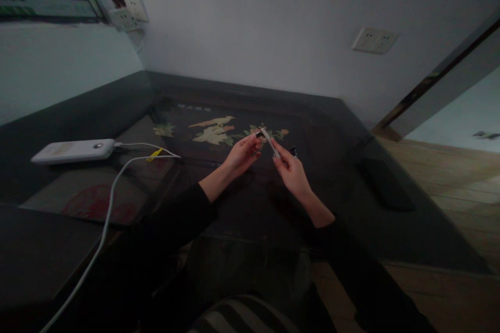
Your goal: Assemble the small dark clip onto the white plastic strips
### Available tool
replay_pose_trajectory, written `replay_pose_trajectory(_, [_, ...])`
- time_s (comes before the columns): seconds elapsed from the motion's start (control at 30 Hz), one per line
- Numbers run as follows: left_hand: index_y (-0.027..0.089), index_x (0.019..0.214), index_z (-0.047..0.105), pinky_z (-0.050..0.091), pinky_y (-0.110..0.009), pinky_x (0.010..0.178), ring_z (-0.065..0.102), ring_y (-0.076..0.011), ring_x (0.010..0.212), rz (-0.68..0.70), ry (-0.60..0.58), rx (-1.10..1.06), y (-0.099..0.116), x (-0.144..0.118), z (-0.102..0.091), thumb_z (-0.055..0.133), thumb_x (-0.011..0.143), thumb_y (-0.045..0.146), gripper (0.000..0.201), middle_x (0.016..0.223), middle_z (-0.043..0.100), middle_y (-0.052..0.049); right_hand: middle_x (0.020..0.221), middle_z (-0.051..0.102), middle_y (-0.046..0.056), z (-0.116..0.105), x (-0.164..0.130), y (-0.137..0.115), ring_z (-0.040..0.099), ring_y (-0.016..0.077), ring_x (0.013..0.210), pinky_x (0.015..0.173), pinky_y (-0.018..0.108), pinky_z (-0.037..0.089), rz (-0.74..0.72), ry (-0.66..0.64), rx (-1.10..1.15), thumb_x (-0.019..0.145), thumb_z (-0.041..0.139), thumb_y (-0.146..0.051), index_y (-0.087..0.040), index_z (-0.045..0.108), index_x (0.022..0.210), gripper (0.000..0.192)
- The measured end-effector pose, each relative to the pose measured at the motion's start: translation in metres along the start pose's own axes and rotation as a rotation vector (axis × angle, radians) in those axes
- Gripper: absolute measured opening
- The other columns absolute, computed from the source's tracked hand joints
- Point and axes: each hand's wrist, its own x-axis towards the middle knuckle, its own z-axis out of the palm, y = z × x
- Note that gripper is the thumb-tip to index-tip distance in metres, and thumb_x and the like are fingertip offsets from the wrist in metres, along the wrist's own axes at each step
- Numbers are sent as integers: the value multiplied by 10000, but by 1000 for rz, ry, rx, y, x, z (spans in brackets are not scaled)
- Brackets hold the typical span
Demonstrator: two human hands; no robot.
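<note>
Over the middle of the dark table (250, 208), my left hand (242, 153) pinches a small black piece (259, 135) between thumb and fingers. Close beside it, my right hand (289, 169) is closed on a slim pale strip (267, 138), which points up and away toward the left fingertips. The near ends of both items are covered by my fingers, and their kind is too small to make out. Whether the two touch is unclear. A small dark object (292, 152) shows just beyond the right knuckles; I cannot tell if that hand holds it.
A white power bank (74, 151) with a white cable (111, 197) and a yellow tag (154, 155) lies at the left. A black flat object (385, 184) rests near the right edge. Wall sockets (375, 40) are behind.
</note>
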Motion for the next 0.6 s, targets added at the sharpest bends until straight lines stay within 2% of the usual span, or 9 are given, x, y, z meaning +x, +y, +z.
replay_pose_trajectory(0.17, [115,807,673,444,-203,610,547,-58,624,2,-18,-7,0,1,-2,758,817,246,156,720,598,18,1370,629,60,1,0,0,663,242,1073,866,408,576,12,27,24,926,485,-184,-274,500,1456,537])
replay_pose_trajectory(0.37, [125,823,684,458,-202,608,561,-59,610,-4,-29,-39,1,2,-2,771,806,246,150,717,611,16,1135,715,101,2,-3,-4,659,208,827,643,322,565,20,-20,99,943,500,-246,-249,502,1462,519])
replay_pose_trajectory(0.6, [148,902,722,451,-188,599,573,-63,613,1,-8,-28,3,2,0,792,785,249,169,690,620,15,910,676,48,6,-6,-10,439,106,553,462,236,408,51,-93,236,941,515,-278,-273,495,1467,526])
